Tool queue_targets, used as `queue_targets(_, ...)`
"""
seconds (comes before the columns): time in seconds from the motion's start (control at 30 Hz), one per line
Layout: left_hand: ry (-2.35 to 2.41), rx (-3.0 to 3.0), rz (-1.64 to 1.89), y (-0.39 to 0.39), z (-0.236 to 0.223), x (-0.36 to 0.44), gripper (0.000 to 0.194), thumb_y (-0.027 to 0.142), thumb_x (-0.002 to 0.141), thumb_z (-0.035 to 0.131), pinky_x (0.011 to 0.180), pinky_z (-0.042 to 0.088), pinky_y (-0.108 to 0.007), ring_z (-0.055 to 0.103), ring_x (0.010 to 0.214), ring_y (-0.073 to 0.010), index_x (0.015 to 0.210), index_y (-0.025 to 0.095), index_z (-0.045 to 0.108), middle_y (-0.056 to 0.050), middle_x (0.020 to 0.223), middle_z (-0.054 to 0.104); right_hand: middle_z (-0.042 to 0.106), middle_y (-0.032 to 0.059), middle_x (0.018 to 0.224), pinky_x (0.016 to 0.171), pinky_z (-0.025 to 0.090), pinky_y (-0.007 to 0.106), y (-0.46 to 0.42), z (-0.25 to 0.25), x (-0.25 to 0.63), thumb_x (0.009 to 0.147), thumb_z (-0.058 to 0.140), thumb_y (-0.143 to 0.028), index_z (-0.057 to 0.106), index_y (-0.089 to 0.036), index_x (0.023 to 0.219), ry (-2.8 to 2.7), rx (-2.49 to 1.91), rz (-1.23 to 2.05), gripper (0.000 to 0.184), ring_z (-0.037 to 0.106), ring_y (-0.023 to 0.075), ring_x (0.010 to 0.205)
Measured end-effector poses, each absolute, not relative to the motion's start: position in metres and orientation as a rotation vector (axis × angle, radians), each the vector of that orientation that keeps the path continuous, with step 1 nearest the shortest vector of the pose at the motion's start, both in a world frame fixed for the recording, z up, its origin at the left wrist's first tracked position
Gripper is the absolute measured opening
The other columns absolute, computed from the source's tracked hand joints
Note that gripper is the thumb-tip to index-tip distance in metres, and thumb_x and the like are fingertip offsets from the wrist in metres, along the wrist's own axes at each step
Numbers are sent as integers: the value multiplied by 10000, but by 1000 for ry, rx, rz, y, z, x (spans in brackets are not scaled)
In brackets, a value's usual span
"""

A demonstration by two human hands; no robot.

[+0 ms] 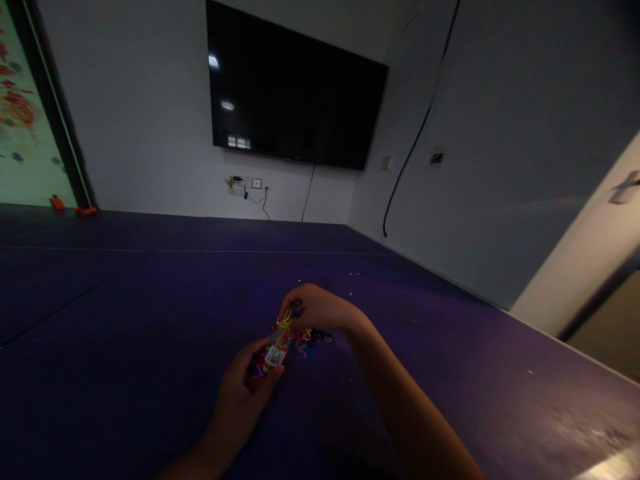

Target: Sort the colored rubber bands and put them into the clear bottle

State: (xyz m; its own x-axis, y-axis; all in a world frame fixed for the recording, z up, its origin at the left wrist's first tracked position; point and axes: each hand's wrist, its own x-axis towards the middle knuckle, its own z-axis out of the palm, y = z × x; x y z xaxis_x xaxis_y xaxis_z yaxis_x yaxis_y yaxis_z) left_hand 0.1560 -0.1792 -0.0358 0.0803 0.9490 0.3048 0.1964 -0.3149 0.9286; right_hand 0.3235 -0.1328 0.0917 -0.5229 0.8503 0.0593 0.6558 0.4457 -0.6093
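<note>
likely weighs little, with thin, smooth, slightly slick walls, probably plastic and apt to give under a hard squeeze. best taken around the body of the clear container (281, 340), below the mouth, to leave the opening free. expect soft, springy handling from the coloured bands (286, 321), prone to stretch, snag and tangle; best pinched by a loop or a small bunch. grasps the container around its lower body with the left hand (240, 387), thumb on the near side; seems to pinch bands at the mouth with the right hand (317, 308), fingertips partly hidden. sits tilted in the left hand above the purple floor (150, 320), well short of the floor's far edge and to the left of its far corner. looks small and see-through, with a white label (275, 355) bearing a dark square code, and red, purple and blue showing inside. shows yellow at the mouth and, just beside on the floor, a mixed pile of bands (311, 340) in pink, blue and black, partly behind the right hand.
</note>
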Motion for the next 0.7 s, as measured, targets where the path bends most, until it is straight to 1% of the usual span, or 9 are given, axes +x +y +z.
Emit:
queue_targets(0.1,1177,1625,1301,-180,-35,156,426,437,696,617,814,494,-360,622,914,-225,1044,194,584,-74,1021,655,675,43,790,614,464,199,-132,91,325,585,623,-59,671,-115,825,-2327,-1271,830,251,602,112,704)
queue_targets(0.3,1161,1634,1323,-181,-32,156,407,425,698,623,814,497,-349,628,915,-220,1033,196,598,-72,1020,661,676,45,797,623,463,203,-131,92,326,589,634,-69,672,-113,839,-2332,-1294,858,257,597,106,705)
queue_targets(0.43,1160,1615,1342,-180,-31,157,403,422,685,636,789,509,-347,636,878,-219,1016,193,608,-70,987,672,674,34,796,631,464,202,-131,92,328,599,644,-82,664,-124,856,-2324,-1270,907,261,598,101,714)
queue_targets(0.57,1159,1610,1349,-179,-36,157,426,440,689,631,797,506,-338,634,883,-215,1037,197,595,-67,999,666,663,24,763,610,462,197,-131,93,329,600,635,-62,655,-118,872,-2303,-1278,964,278,594,92,679)
queue_targets(0.7,1169,1611,1346,-178,-37,157,430,446,685,629,767,514,-323,638,867,-213,1036,200,603,-64,983,672,656,11,745,608,464,193,-132,95,330,598,645,-64,653,-128,883,-2271,-1268,1015,292,591,86,671)
